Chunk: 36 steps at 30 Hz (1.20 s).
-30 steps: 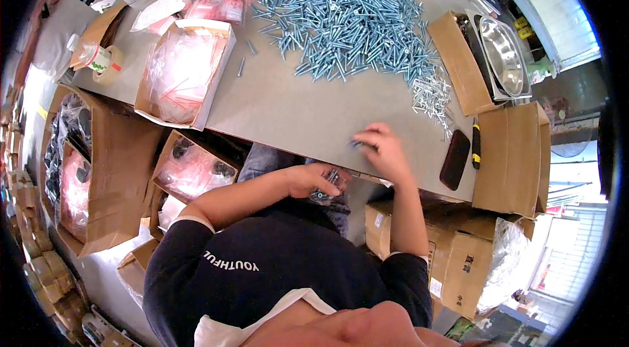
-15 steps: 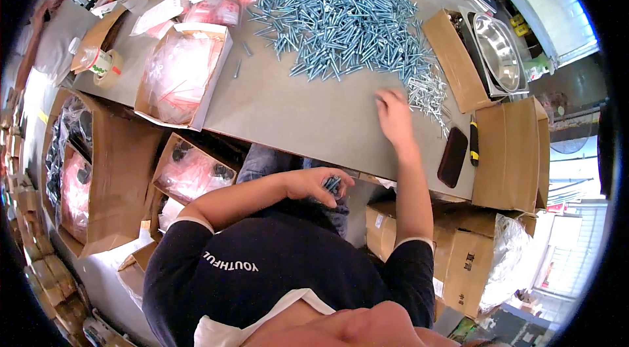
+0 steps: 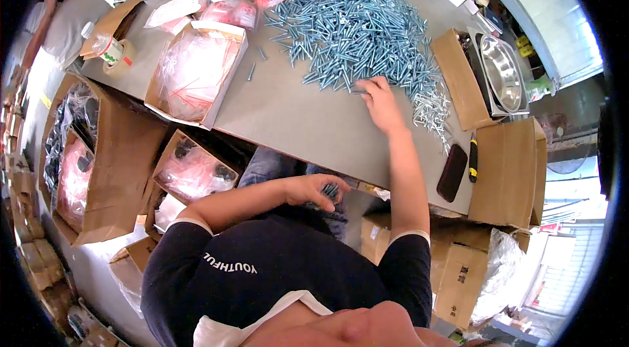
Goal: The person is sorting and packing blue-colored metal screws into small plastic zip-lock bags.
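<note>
A big heap of bluish screws (image 3: 357, 26) covers the far middle of the table. My right hand (image 3: 382, 108) is at the near edge of this heap, its thumb and fingers pinched on a screw at the fingertips. Close to my body, in front of the table edge, my left hand (image 3: 308, 190) curls round a small bunch of screws (image 3: 329, 190). To the right of my right hand lies a smaller pile of short silvery screws (image 3: 431, 111). Two loose bluish screws (image 3: 251, 71) rest left of the heap.
A box of pink plastic bags (image 3: 193, 72) stands on the table's left side. A dark phone (image 3: 452, 173) and a yellow-black cutter (image 3: 473, 162) lie at right, near a cardboard box (image 3: 508, 173). A steel bowl (image 3: 503, 72) is behind. Opened cartons (image 3: 124, 170) stand below left.
My right hand has moved left and reached the edge of the big heap, closing on a screw. My left hand still holds its bunch. The whole view has shifted slightly.
</note>
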Each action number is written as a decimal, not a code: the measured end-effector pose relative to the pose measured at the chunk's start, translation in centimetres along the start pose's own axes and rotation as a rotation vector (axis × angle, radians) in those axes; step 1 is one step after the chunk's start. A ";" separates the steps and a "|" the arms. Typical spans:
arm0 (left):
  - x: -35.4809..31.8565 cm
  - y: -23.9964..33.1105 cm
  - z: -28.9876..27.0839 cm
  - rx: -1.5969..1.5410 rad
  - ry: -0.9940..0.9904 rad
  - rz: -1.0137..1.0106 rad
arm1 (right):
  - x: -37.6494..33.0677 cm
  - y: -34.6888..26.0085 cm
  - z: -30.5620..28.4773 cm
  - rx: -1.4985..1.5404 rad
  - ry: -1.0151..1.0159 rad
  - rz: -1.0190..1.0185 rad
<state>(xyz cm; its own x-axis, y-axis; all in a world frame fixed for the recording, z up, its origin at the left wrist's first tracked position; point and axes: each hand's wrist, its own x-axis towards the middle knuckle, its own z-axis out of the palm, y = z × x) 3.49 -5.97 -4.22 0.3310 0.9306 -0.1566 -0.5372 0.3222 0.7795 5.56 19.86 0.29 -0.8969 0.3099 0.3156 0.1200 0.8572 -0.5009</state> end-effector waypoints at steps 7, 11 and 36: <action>-0.3 -0.9 -0.6 -0.016 0.014 0.044 | 0.1 1.5 -0.9 -0.033 0.002 0.079; -0.4 -0.6 -0.6 -0.007 0.019 0.048 | 0.4 1.4 -1.1 -0.121 0.052 -0.048; 0.8 2.0 0.8 0.077 -0.041 0.144 | -9.5 -3.1 -6.8 -0.073 -0.092 0.632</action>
<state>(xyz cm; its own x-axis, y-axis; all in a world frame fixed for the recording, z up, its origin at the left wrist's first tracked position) 3.29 -4.77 -2.31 0.2872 0.9577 -0.0165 -0.5207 0.1705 0.8365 16.57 17.01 4.32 -0.6760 0.7309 -0.0942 0.6632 0.5476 -0.5102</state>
